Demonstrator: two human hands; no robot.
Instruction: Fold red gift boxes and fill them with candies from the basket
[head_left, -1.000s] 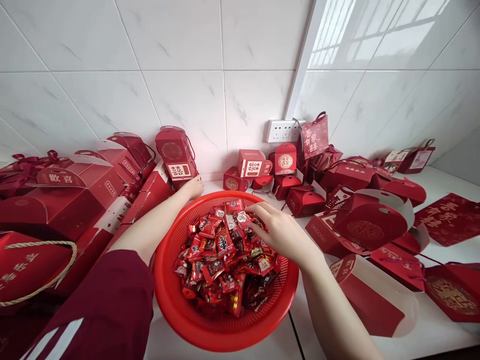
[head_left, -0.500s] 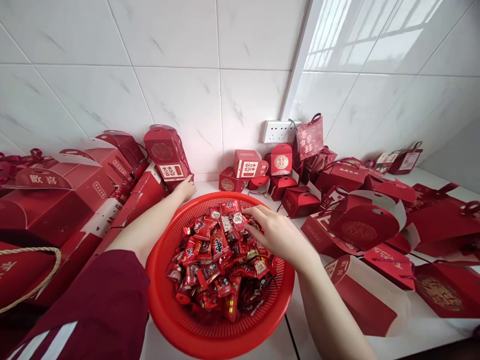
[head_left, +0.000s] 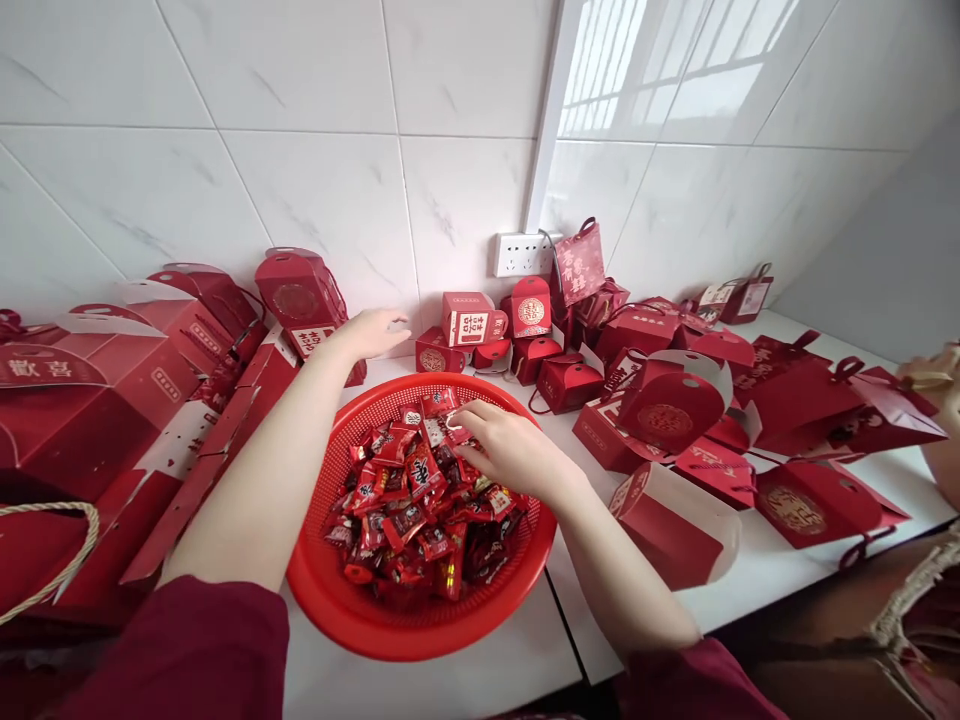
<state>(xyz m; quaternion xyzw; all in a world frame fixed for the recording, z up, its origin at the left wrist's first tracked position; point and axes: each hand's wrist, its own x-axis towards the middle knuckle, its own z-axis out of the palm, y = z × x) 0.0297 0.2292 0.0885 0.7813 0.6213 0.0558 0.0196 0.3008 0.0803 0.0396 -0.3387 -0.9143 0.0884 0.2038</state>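
Observation:
A round red plastic basket [head_left: 420,641] full of wrapped candies [head_left: 405,525] stands in front of me. My right hand [head_left: 514,450] is over the far right part of the pile. Its thumb and fingers are bent around a small red-and-white wrapped candy [head_left: 454,422], partly hidden by the fingers. Past the basket's far left rim, my left hand [head_left: 379,332] hovers with its fingers stretched out and nothing in it. Beside it stands a tall red gift box [head_left: 294,290], partly covered by my forearm.
Large red boxes [head_left: 97,390] and a rope-handled bag [head_left: 30,560] crowd the left. Small red boxes [head_left: 469,322] line the wall below a power strip [head_left: 525,254]. More boxes [head_left: 667,410] cover the right side. At the right edge, another person's hand [head_left: 946,385] is partly visible.
My left hand has left the tall box's base and moved right and up. My right hand stays at the candies, fingers more bent. The view has turned right, and another person's hand now shows.

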